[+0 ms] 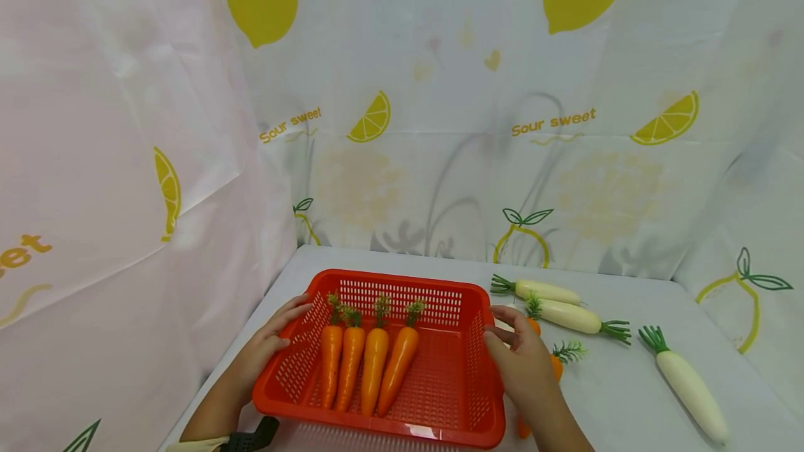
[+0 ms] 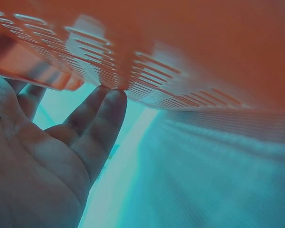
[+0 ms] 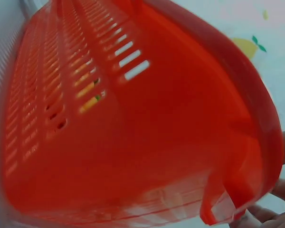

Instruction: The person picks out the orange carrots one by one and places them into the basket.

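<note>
A red plastic basket [image 1: 440,354] with slotted walls stands in the middle front of the head view. Several orange carrots [image 1: 375,368] lie side by side in its left half, their leafy tops toward the far wall. My left hand [image 1: 266,344] holds the basket by its left side; in the left wrist view, fingertips [image 2: 115,97] meet the slotted wall below the rim. On the opposite side my right hand [image 1: 524,354] holds the right rim. The right wrist view shows the basket's outer wall [image 3: 171,118] large, with only some fingers [image 3: 282,190] at the edge.
More carrots [image 1: 557,367] lie right of the basket, partly hidden by my right hand. Several white radishes with green stems, among them one radish [image 1: 694,396] at the right, lie on the white table [image 1: 634,382]. A lemon-print curtain [image 1: 440,180] surrounds the table's back and sides.
</note>
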